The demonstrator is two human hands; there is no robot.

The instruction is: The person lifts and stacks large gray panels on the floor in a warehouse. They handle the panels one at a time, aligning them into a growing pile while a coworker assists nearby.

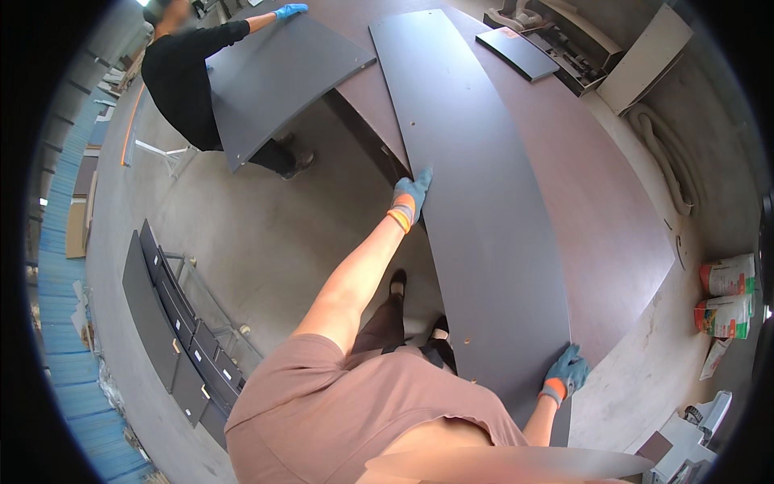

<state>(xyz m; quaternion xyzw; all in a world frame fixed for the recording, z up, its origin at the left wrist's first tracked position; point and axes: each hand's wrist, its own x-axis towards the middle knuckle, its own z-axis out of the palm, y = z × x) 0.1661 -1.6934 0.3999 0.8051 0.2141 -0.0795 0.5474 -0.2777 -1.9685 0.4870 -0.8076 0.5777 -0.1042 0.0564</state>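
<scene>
A long dark grey panel (484,202) with small drilled holes lies across the brown table (597,218) and reaches back past my right side. My left hand (412,196), in a blue-grey glove with an orange cuff, grips its left edge about midway along. Gloved the same way, my right hand (567,371) is closed over the opposite edge, near the panel's close end. The fingers beneath the panel are hidden. At the far left, a co-worker in a black top (181,81) and blue gloves holds a second grey panel (298,77), partly over the table.
Dark panels (173,323) stand on a wheeled rack at lower left. A small grey board (518,53) lies at the table's far edge, beside a long open-topped machine (576,48). A hose (665,153) and white-red-green bags (726,298) are at right.
</scene>
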